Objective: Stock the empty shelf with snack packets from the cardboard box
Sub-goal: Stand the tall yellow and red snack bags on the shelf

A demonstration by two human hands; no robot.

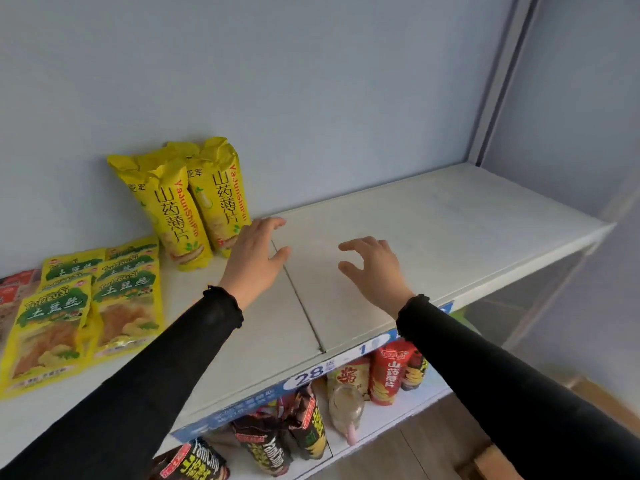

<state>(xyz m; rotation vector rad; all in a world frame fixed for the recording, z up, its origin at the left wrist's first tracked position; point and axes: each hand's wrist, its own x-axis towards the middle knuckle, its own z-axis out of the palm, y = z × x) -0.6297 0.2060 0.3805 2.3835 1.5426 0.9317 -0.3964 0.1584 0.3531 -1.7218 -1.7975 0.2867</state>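
Observation:
Two tall yellow snack packets (197, 206) stand upright against the back wall on the white shelf (433, 223). My left hand (256, 258) hovers just right of them with relaxed fingers and holds nothing. My right hand (374, 271) floats over the bare middle of the shelf, fingers loosely curled, also holding nothing. Several flat yellow packets (86, 306) lie in overlapping rows at the shelf's left. The cardboard box is out of view.
Red packets (14, 292) lie at the far left edge. The lower shelf (381, 417) holds dark and red snack packets and a jar. A blue price strip (311, 374) runs along the shelf front. A metal upright (498, 81) stands at the right.

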